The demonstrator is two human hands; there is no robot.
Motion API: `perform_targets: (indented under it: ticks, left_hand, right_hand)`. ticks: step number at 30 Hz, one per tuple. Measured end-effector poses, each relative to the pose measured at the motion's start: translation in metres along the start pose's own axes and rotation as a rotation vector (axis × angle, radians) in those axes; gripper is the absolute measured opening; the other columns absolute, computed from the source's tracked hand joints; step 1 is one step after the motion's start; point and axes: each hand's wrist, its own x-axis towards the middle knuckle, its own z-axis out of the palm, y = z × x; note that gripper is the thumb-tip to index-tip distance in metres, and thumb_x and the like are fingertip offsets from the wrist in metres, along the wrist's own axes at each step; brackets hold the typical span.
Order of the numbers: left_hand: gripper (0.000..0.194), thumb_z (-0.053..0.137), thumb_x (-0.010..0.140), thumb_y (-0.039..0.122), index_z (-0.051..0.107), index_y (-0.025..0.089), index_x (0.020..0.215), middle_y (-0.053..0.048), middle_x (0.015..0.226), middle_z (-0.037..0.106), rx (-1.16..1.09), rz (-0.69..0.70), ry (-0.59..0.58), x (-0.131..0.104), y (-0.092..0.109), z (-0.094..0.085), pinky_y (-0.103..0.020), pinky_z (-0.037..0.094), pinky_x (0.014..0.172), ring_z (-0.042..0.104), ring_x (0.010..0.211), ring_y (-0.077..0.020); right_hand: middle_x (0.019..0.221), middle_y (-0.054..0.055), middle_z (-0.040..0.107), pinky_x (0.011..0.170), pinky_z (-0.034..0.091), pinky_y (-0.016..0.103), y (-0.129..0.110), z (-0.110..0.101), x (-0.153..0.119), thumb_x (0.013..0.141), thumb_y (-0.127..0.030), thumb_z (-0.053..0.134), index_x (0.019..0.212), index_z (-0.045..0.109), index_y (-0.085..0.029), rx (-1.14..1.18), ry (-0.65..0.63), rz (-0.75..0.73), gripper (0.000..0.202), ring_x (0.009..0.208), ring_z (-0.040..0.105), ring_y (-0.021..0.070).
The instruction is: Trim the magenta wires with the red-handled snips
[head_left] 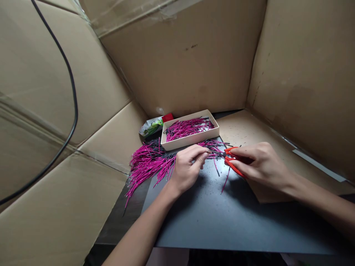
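My right hand (259, 162) is closed around the red handles of a small pair of pliers or snips (234, 162). The tool's dark jaws point left and reach the fingertips of my left hand (191, 164). Thumb and forefinger of that left hand are pinched together; whatever thin piece they hold is mostly hidden. Behind and to the left of it spreads a loose pile of pink-and-black wires (152, 162). More such wires (188, 128) lie in a shallow cream box (191, 140). A single pink wire (226, 181) rests on the grey mat below the tool.
A grey mat (222, 229) covers the dark tabletop. Tiny dark scraps are scattered on it. Cardboard walls (177, 66) stand around the work area, and a cardboard sheet (271, 192) lies at right. A green-and-white packet (151, 126) sits behind the pile. A black cable (72, 85) hangs at left.
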Motion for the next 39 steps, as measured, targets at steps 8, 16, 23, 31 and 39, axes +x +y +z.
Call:
perform_targets:
  ticks: [8,16,23,31,39]
  left_hand:
    - [0.017,0.054,0.092,0.023,0.069,0.016,0.091,-0.006,0.084,0.068,0.013,-0.018,-0.016,-0.0001,0.0003,-0.0012,-0.027,0.050,0.069,0.063,0.076,-0.0147]
    - [0.017,0.053,0.092,0.024,0.068,0.016,0.090,-0.007,0.088,0.069,0.000,-0.014,-0.008,0.0002,0.0014,-0.0001,-0.030,0.052,0.073,0.065,0.082,-0.0165]
    - [0.018,0.053,0.092,0.023,0.069,0.017,0.092,-0.007,0.087,0.070,-0.001,-0.012,-0.003,-0.0003,0.0020,-0.0006,-0.030,0.052,0.073,0.065,0.079,-0.0162]
    - [0.017,0.053,0.092,0.021,0.069,0.016,0.093,-0.007,0.089,0.069,0.006,0.004,-0.010,0.0000,0.0012,-0.0011,-0.029,0.052,0.074,0.065,0.080,-0.0157]
    - [0.018,0.052,0.092,0.021,0.070,0.018,0.094,-0.007,0.091,0.069,0.035,0.052,-0.011,0.0015,0.0030,-0.0024,-0.030,0.051,0.072,0.063,0.080,-0.0158]
  right_hand:
    - [0.061,0.001,0.065,0.051,0.033,0.027,-0.0018,-0.0006,0.0001,0.083,-0.028,0.059,0.086,0.072,-0.018,0.010,-0.005,0.018,0.017,0.051,0.051,0.0113]
    - [0.059,0.000,0.064,0.051,0.033,0.027,-0.0024,-0.0007,0.0005,0.084,-0.028,0.058,0.079,0.071,-0.019,-0.006,0.013,0.021,0.017,0.049,0.049,0.0108]
    - [0.068,0.003,0.069,0.053,0.036,0.027,-0.0007,0.0005,-0.0003,0.085,-0.032,0.057,0.084,0.072,-0.020,-0.007,0.013,0.001,0.019,0.055,0.056,0.0126]
    - [0.064,0.001,0.067,0.052,0.035,0.027,-0.0017,0.0000,-0.0001,0.084,-0.030,0.058,0.085,0.072,-0.019,0.012,-0.018,0.038,0.017,0.052,0.053,0.0117]
    - [0.063,0.001,0.065,0.051,0.033,0.027,-0.0030,-0.0019,0.0007,0.085,-0.034,0.056,0.085,0.072,-0.020,-0.020,-0.012,0.036,0.021,0.051,0.051,0.0112]
